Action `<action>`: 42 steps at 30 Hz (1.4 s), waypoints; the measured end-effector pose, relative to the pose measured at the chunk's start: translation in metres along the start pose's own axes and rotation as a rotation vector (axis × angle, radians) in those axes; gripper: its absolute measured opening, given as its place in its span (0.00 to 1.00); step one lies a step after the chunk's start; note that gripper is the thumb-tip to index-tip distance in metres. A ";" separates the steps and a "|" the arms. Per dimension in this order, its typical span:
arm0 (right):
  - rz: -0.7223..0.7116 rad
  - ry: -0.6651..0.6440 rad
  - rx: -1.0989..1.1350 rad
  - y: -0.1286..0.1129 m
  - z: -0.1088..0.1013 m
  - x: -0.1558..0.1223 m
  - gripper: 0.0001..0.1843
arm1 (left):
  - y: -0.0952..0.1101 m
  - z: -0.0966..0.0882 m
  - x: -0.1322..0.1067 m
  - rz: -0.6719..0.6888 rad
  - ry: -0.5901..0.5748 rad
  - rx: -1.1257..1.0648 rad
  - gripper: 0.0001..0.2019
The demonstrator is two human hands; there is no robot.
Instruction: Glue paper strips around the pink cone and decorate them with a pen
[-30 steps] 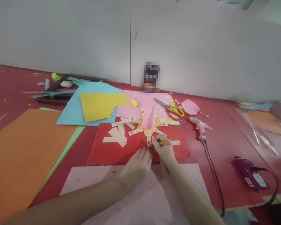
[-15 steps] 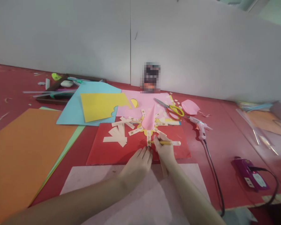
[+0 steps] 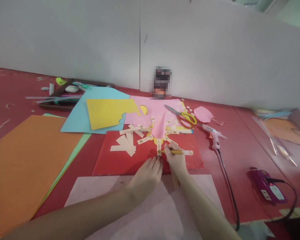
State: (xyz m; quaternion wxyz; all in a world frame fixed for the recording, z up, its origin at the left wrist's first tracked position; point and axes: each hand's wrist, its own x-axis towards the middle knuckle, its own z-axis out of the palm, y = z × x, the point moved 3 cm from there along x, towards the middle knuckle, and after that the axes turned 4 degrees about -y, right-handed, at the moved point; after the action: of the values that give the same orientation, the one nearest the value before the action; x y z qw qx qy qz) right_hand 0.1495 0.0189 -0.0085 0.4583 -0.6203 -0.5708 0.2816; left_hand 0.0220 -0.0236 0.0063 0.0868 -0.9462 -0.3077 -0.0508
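My right hand [image 3: 176,161] is closed around a gold pen [image 3: 177,152], its tip on a star drawn at the near end of a white paper strip [image 3: 159,144] with gold writing. My left hand [image 3: 148,170] lies flat with fingers stretched out, fingertips at that strip's near end. The strip runs out from a yellow scalloped paper base [image 3: 158,141] under a pink paper cone [image 3: 159,128]; several other marked strips fan around it. All this rests on a red board [image 3: 102,160]. Blank cream paper strips [image 3: 125,141] lie in a loose pile to the left.
Scissors [image 3: 183,116] with yellow and orange handles lie behind, beside a pink glue gun [image 3: 214,136] whose cord runs toward a purple power box [image 3: 268,186]. Orange sheets [image 3: 30,160], a blue sheet [image 3: 75,116] and a yellow sheet [image 3: 102,113] spread leftward. A wall [image 3: 65,40] stands behind.
Hardly anything differs. The pen tip stays at the star, and both hands keep nearly the same place.
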 end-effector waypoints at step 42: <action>0.017 -0.091 0.100 -0.006 -0.001 0.000 0.20 | -0.001 -0.002 0.000 -0.001 0.048 0.015 0.17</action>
State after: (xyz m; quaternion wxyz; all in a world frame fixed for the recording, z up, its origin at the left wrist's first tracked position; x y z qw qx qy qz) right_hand 0.1477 0.0188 -0.0029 0.4599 -0.5879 -0.5711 0.3416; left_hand 0.0218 -0.0234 0.0087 0.1012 -0.9438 -0.3065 -0.0711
